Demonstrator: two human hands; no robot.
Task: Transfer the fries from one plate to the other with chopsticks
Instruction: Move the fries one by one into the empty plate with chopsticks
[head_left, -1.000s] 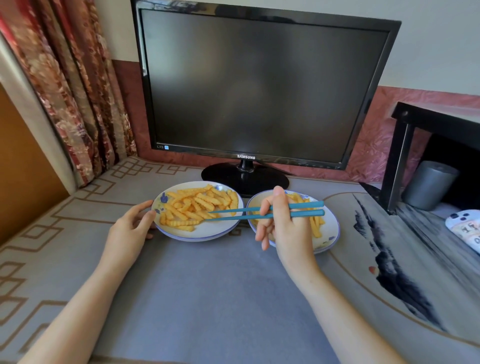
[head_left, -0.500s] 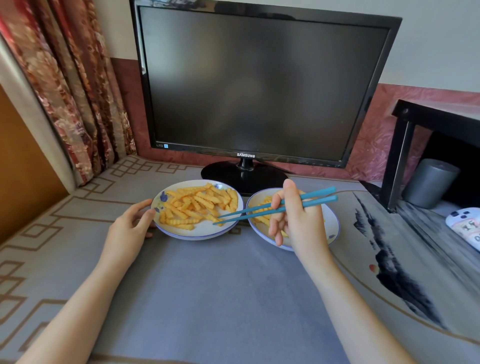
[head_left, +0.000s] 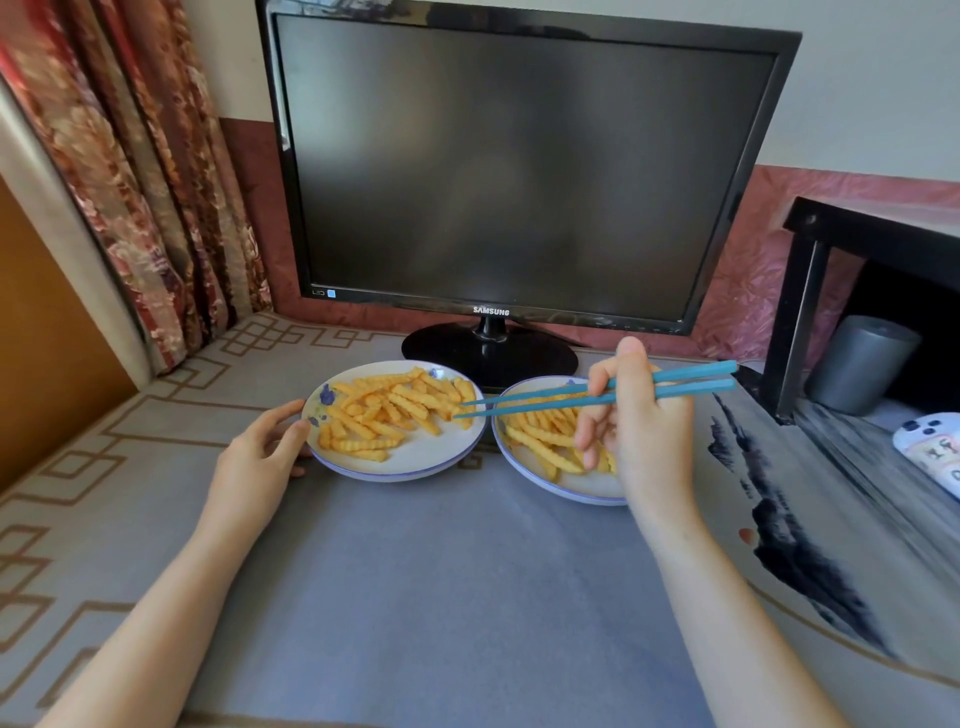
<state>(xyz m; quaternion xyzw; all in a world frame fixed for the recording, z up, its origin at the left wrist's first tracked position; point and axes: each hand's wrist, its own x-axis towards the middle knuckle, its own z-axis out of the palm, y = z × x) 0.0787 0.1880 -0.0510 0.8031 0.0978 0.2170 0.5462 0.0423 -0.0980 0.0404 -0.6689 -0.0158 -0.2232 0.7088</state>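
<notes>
Two white plates with blue rims sit side by side in front of the monitor. The left plate (head_left: 410, 462) carries a large heap of crinkle-cut fries (head_left: 387, 415). The right plate (head_left: 566, 486) carries a smaller heap of fries (head_left: 545, 439). My right hand (head_left: 636, 421) hovers over the right plate and holds a pair of teal chopsticks (head_left: 597, 396). Their tips reach across to the right edge of the left plate's fries, slightly apart; I cannot tell if a fry is pinched. My left hand (head_left: 257, 462) rests on the table with its fingers against the left plate's rim.
A black monitor (head_left: 519, 171) with its round stand (head_left: 491, 356) rises right behind the plates. A patterned curtain (head_left: 140, 171) hangs at the left. At the right are a black shelf frame (head_left: 800, 306), a grey cylinder (head_left: 860, 364) and a white game controller (head_left: 932, 449). A grey mat (head_left: 441, 597) covers the table.
My right hand has shifted right and slightly up, drawing the chopstick tips from the middle of the left plate's fries back to its right edge. The left hand stays on the rim.
</notes>
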